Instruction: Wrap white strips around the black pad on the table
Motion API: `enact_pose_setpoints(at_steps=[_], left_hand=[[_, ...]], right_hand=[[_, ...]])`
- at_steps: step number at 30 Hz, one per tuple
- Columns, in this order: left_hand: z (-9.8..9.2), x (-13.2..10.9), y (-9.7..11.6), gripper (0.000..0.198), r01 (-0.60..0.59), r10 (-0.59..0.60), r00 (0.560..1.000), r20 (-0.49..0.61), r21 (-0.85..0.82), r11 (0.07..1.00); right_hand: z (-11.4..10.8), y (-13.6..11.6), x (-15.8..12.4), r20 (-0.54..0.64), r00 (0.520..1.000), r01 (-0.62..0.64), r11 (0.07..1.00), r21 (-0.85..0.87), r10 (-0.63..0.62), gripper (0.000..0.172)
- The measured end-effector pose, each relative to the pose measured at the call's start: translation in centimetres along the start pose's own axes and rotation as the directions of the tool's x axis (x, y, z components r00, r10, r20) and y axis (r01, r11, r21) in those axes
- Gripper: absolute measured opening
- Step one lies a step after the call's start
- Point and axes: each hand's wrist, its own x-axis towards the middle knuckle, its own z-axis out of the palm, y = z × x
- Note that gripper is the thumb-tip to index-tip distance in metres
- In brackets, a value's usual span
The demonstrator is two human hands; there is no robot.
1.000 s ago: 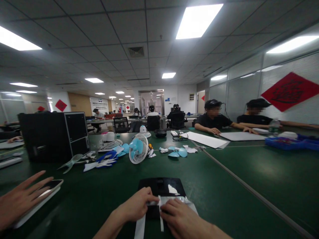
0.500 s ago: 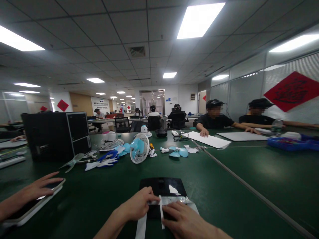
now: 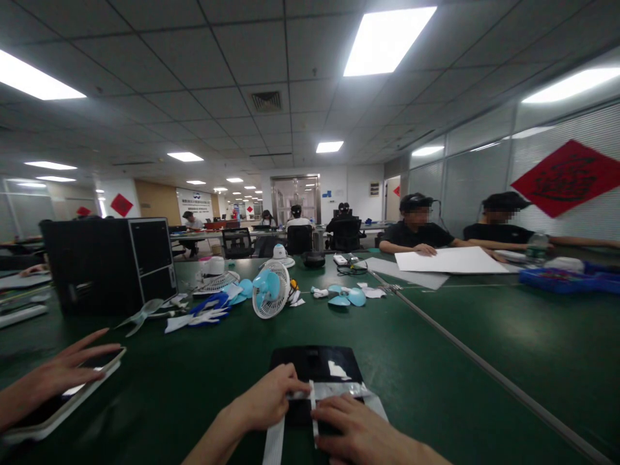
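Observation:
A flat black panel (image 3: 285, 356) lies on the green table in front of me, with a shiny silver-white strip (image 3: 339, 389) across it and a narrow white upright piece on that. My left hand (image 3: 265, 399) has its index finger stretched to the upright piece's left edge. Its other fingers are curled, and what they hold, if anything, is hidden. A pale band (image 3: 274, 445) runs down from under this hand. My right hand (image 3: 356, 423) lies over the panel's right side, fingers spread and resting on the upright piece and the panel.
Another person's hand (image 3: 65, 374) touches a phone (image 3: 36, 413) at left. Beyond stand a black computer case (image 3: 92, 271), a small fan (image 3: 271, 290), blue fan blades (image 3: 346, 296) and gloves (image 3: 208, 311). Across the table, a co-worker (image 3: 416, 226) handles a white board (image 3: 450, 259) near blue trays (image 3: 557, 279).
My right hand's fingers have shifted slightly left on the panel; my left hand stays put. The co-worker across the table now has a white board lying over another.

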Motion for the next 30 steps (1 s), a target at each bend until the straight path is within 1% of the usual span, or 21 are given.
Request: enact_pose_setpoints(at_steps=[5,7,8,10,12,13,16,20,24,27,30], left_hand=[[-0.1,-0.1,0.3,0.059,0.028,-0.028,1.000,0.004,-0.012,1.000],[0.0,-0.1,0.1,0.059,0.020,-0.020,1.000,-0.003,-0.006,1.000],[0.0,0.0,0.1,0.059,0.014,-0.014,1.000,-0.003,-0.002,1.000],[0.0,0.1,0.0,0.060,0.005,-0.005,1.000,0.018,0.007,1.000],[-0.1,0.2,-0.1,0.060,0.007,-0.008,0.999,0.043,0.011,1.000],[-0.1,0.2,-0.1,0.060,0.014,-0.014,0.999,0.053,0.011,1.000],[-0.1,0.3,-0.1,0.061,0.025,-0.026,0.998,0.059,0.015,1.000],[-0.1,0.2,-0.1,0.063,0.009,-0.009,0.998,0.061,0.014,1.000],[-0.2,0.2,-0.2,0.064,0.022,-0.023,0.998,0.066,0.008,1.000],[-0.1,0.1,-0.4,0.065,0.016,-0.017,0.998,0.065,0.005,1.000],[0.0,0.2,-0.7,0.066,0.021,-0.021,0.998,0.067,0.004,1.000]], right_hand=[[0.2,0.3,0.0,0.019,0.999,0.040,0.999,0.035,-0.040,0.033],[0.1,0.2,0.1,0.015,1.000,0.017,0.998,0.057,-0.018,0.033],[0.0,0.1,0.2,0.005,1.000,-0.017,0.997,0.071,0.017,0.034],[-0.2,0.0,0.3,-0.021,0.992,-0.123,0.987,0.108,0.126,0.041],[-0.4,-0.1,0.5,-0.022,0.974,-0.222,0.965,0.142,0.228,0.047],[-0.5,-0.1,0.5,-0.012,0.967,-0.250,0.956,0.151,0.255,0.048],[-0.5,0.0,0.6,0.006,0.963,-0.266,0.951,0.159,0.268,0.045],[-0.3,0.4,0.5,-0.035,0.957,-0.278,0.946,0.169,0.287,0.038],[-0.7,1.0,0.3,-0.050,0.931,-0.351,0.924,0.153,0.362,0.031],[-1.1,1.5,0.1,-0.052,0.907,-0.408,0.904,0.126,0.417,0.029],[-1.3,2.1,-0.1,-0.081,0.889,-0.443,0.890,0.106,0.451,0.030]])
